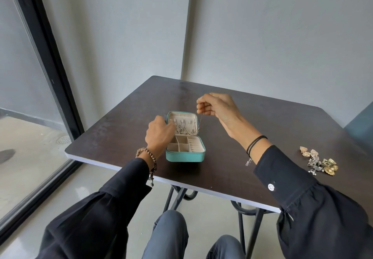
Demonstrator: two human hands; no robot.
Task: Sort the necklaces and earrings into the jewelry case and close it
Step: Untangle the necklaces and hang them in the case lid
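A teal jewelry case (184,156) stands open on the dark table (232,158), its lid upright and its beige compartments facing me. Several necklaces (182,128) hang inside the lid. My right hand (217,106) is raised above the lid's right side and pinches a thin chain necklace (199,122), which dangles down in front of the lid. My left hand (159,132) is at the left edge of the lid, with its fingers curled around that edge. A pile of earrings (319,161) lies on the table at the far right.
The table's near edge runs across my lap, with black metal legs (250,230) below. A glass door with a black frame (50,63) stands to the left. Grey walls close the corner behind the table.
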